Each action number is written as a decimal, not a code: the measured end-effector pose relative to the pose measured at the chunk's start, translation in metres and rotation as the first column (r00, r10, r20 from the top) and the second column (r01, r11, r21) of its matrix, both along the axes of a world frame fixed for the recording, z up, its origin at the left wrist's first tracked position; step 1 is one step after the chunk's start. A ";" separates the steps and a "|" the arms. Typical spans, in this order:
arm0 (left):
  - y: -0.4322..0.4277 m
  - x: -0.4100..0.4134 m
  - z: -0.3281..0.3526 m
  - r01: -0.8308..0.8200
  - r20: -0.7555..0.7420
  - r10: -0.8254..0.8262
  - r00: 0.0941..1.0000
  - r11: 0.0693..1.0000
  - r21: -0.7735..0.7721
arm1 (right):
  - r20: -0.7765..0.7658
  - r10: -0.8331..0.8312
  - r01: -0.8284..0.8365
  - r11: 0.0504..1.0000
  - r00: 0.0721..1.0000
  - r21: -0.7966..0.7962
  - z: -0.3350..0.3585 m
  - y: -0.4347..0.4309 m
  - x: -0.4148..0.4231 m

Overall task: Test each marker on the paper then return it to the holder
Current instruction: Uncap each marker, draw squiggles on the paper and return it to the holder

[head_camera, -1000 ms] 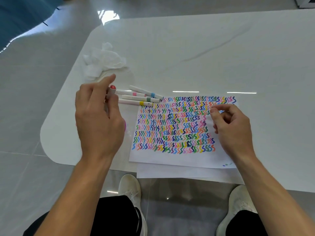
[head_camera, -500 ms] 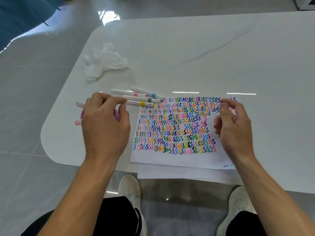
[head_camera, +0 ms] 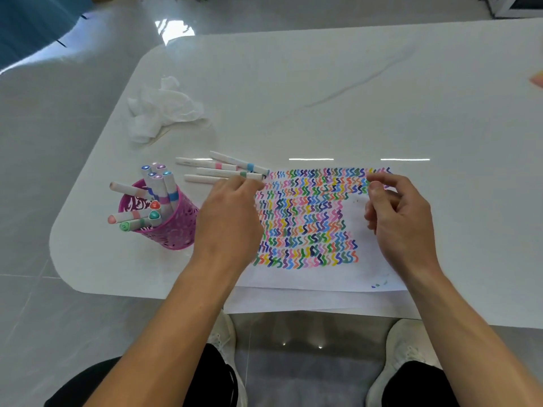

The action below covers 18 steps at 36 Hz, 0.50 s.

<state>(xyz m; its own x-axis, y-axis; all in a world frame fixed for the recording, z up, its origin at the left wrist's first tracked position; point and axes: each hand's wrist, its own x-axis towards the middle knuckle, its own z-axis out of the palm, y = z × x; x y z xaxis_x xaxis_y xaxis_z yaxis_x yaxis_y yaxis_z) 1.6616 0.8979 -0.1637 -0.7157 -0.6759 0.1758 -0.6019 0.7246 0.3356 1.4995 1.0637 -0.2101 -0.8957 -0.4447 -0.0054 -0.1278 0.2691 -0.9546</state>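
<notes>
Head view, looking down on a white bench [head_camera: 323, 92] from a seated person's eyes; both bare forearms reach forward over it. Judging from the layout, the step in hand is fetching the next untested marker. The left hand [head_camera: 232, 212] stretches past a pink openwork holder [head_camera: 176, 230]; its fingertips [head_camera: 245, 181] touch a small row of loose markers [head_camera: 217, 167] lying flat on the bench, just beside the top left corner of the paper [head_camera: 308, 277]. The back of that hand hides whether the fingers have closed on one, so I cannot tell if it is grasping.

The right hand [head_camera: 399, 215] sits over the paper's right side, fingers loosely curled, thumb and forefinger close together near the top row of strokes; nothing shows between them, so it reads as relaxed and holding nothing. The paper is nearly filled with rows of coloured zigzags; the holder, left of the left wrist, stands full of capped markers [head_camera: 155, 186], some leaning out.

The next move likely calls for pinching one loose marker, lifting it clear of its neighbours, uncapping it, and finding a blank patch; bare space shows at the right middle and along the bottom. A crumpled tissue [head_camera: 164, 110] lies further back.
</notes>
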 end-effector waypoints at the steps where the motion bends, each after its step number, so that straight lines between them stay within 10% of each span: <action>1: -0.002 -0.003 -0.004 -0.001 0.027 0.001 1.000 1.000 0.004 | 0.003 -0.004 0.004 1.000 1.000 0.002 0.000 0.002 -0.001; 18: -0.017 -0.024 -0.018 -0.112 0.246 0.123 0.961 0.992 -0.057 | 0.023 -0.062 0.059 0.991 0.998 0.123 -0.003 0.008 -0.012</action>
<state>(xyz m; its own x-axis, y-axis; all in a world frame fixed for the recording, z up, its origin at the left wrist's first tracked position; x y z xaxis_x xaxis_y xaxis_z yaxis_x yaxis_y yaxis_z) 1.6372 0.8813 -0.1820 -0.6563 -0.7538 0.0327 -0.7444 0.6539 0.1349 1.4874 1.0721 -0.2134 -0.9198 -0.3840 -0.0806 -0.0826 0.3902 -0.9170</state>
